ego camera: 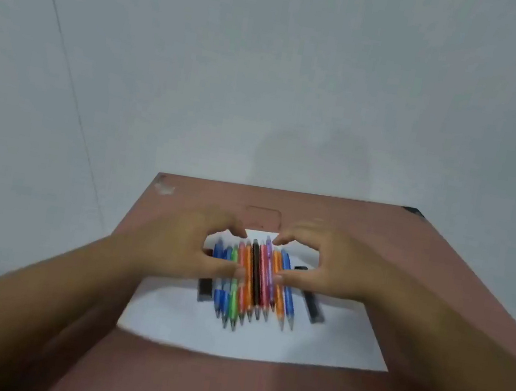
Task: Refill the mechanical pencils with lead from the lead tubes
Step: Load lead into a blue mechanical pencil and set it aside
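**Gathering the pencils before refilling**

Lying side by side on the white paper sheet, tips toward the person, the mechanical pencils form one multicoloured row. Two dark lead tubes flank it: the left tube and the right tube. The left hand and right hand bracket the row, fingers curved over the far ends and thumbs across the barrels (blur hides whether they grip). Judged step: arranging stock. Next: single out one pencil and open a tube, on the brown table.
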### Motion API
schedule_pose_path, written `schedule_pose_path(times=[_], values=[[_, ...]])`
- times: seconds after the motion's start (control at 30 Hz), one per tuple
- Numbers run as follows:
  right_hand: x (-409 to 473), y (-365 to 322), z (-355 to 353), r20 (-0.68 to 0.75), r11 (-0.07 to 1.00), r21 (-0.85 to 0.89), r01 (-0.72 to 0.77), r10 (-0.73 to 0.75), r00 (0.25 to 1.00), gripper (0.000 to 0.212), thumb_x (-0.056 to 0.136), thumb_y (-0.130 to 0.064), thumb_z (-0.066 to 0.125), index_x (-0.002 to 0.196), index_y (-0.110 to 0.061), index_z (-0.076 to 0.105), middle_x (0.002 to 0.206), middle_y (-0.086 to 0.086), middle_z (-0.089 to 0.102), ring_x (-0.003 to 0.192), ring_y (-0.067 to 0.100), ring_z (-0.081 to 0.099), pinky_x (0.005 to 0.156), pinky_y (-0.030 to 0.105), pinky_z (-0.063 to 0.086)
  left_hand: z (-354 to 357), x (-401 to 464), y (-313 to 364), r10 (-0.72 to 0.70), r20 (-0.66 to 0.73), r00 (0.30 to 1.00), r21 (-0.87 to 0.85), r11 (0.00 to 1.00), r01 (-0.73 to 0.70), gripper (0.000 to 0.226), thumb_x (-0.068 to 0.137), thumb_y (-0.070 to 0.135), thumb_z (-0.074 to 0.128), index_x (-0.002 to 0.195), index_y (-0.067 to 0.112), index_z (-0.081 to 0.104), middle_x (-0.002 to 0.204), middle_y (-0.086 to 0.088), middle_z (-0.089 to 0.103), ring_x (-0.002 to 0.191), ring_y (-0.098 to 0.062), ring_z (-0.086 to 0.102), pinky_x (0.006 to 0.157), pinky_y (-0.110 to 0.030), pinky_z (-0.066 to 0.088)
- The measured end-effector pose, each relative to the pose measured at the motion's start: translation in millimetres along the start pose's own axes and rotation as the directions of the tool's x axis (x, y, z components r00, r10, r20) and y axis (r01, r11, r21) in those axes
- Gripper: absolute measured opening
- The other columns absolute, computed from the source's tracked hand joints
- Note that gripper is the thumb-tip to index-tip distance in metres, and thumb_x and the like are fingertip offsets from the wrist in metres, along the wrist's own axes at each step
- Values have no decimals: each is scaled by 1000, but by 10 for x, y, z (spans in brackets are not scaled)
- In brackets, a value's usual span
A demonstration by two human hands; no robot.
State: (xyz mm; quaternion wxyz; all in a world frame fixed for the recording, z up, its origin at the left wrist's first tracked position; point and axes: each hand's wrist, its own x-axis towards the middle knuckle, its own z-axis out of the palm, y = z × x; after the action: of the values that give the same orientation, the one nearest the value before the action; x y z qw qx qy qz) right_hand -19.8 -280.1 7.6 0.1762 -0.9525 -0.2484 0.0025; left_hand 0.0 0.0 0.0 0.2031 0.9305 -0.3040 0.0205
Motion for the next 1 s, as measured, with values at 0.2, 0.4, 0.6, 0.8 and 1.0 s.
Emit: schedule_pose_path(times=[0.2, 0.4, 0.6, 0.8, 1.0], values=[[-310, -65, 136, -16, 998, 10, -55, 55, 998, 73, 72, -84, 58, 135, -47, 50, 132, -30, 48, 121, -4, 42, 100, 31, 47, 216, -233, 91, -2, 14, 1000, 62, 998, 1, 82, 68, 97, 42, 138, 55, 35, 144, 34, 38, 127, 7, 40, 97, -26, 47], [-355, -8, 187, -37, 996, 65, -53, 56, 998, 67, 75, -81, 63, 132, -48, 52, 130, -31, 48, 120, -4, 45, 97, 32, 51, 267, -254, 48, 19, 16, 1000, 69, 997, -20, 81, 72, 95, 41, 142, 54, 34, 153, 34, 26, 136, 6, 28, 106, -31, 40], [-192, 50, 127, -53, 991, 104, -86, 92, 994, 40, 85, -70, 61, 121, -55, 55, 118, -38, 52, 113, -9, 50, 88, 27, 50, 166, -177, 63, 16, 47, 999, -26, 1000, -15, 69, 74, 91, 48, 134, 57, 39, 138, 40, 35, 126, 7, 40, 91, -22, 46], [141, 165, 33, 3, 991, -133, -29, 29, 1000, 26, 102, -27, 60, 123, -39, 69, 110, -27, 54, 97, 0, 49, 73, 12, 32, 106, 15, 178, 15, 75, 997, -57, 998, -10, 58, 76, 84, 53, 125, 52, 51, 128, 30, 51, 112, 7, 50, 89, -23, 49], [260, 223, 2, 67, 980, -192, 54, -42, 997, 27, 96, -24, 70, 121, -34, 72, 122, -15, 65, 102, -1, 48, 89, 24, 43, 232, 44, 143, 53, 97, 994, -3, 999, -53, 60, 82, 82, 49, 134, 53, 46, 143, 29, 40, 125, 6, 40, 98, -25, 41]])
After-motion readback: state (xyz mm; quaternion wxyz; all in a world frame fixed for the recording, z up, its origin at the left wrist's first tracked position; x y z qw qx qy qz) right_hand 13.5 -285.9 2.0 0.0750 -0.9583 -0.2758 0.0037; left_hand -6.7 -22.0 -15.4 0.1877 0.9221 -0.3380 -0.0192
